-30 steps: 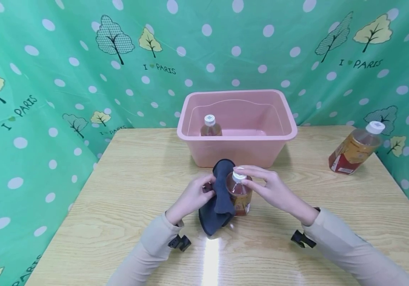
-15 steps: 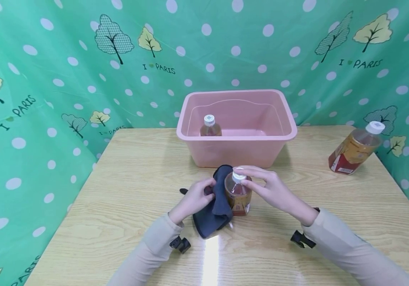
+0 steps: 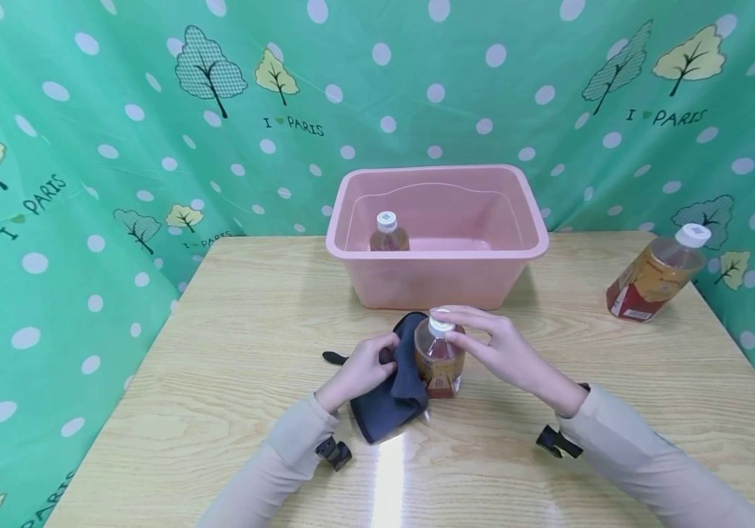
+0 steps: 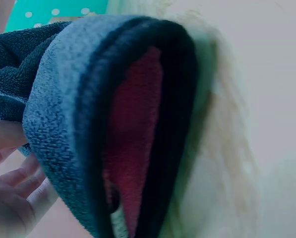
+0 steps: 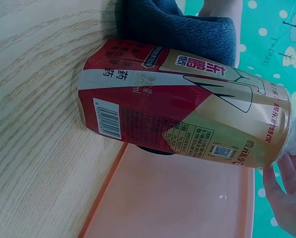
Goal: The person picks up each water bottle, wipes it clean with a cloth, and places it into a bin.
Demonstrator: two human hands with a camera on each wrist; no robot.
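Note:
A bottle [image 3: 440, 370] of amber drink with a white cap stands upright on the table in front of the pink bin. My right hand [image 3: 499, 352] holds it by the cap with thumb and fingers. Against its left side lies a dark blue cloth [image 3: 384, 411], pinched and bunched in my left hand [image 3: 363, 367]. In the left wrist view the folded cloth [image 4: 63, 114] fills much of the frame, partly hiding the fingers. The right wrist view shows the bottle's red and gold label [image 5: 152, 99] and the cloth [image 5: 187, 34] touching its side.
Behind the hands stands the pink bin [image 3: 430, 282] with a similar bottle [image 3: 389, 238] inside at its left. Another bottle [image 3: 656, 275] stands at the table's right edge. A green dotted curtain [image 3: 377, 95] closes off the back and sides of the wooden table [image 3: 252, 315].
My left hand has shifted slightly, and the cloth has slid a little down and left along the bottle. A dark tip now sticks out left of that hand. The right hand stays on the cap.

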